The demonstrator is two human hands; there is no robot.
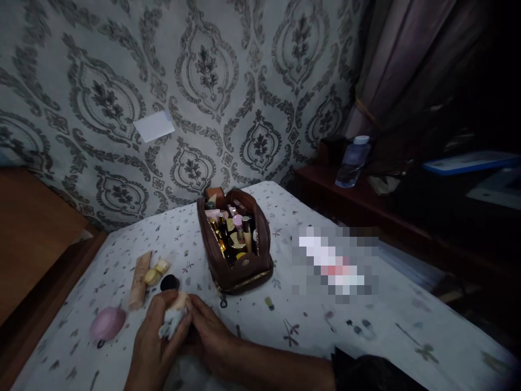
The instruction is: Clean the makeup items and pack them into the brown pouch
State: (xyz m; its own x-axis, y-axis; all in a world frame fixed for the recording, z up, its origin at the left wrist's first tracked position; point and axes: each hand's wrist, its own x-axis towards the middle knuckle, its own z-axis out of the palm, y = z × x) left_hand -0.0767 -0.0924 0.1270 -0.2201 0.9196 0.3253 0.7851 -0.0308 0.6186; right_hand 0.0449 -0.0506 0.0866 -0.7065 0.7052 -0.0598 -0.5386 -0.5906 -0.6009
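Observation:
My left hand (pixel 148 331) is closed around a crumpled whitish wipe or cloth (pixel 174 321), with a peach-coloured patch at its top. From the other side, my right hand (pixel 211 330) pinches the same bundle; whether something sits inside it is hidden. Just beyond my fingers is a small round black item (pixel 169 282). Further left lie a beige squeeze tube (pixel 140 279), a small round yellowish container (pixel 152 277), a pale cream piece (pixel 163 265) and a pink rounded object (pixel 108 324).
An unzipped brown cosmetic bag (pixel 244 274), full of bottles and tubes, stands mid-table on a patterned white cloth (pixel 277 336). A blurred-out patch (pixel 334 266) lies to its right. Beyond are a water bottle (pixel 353 163) on a dark red surface and a white card (pixel 154 127) on the wall.

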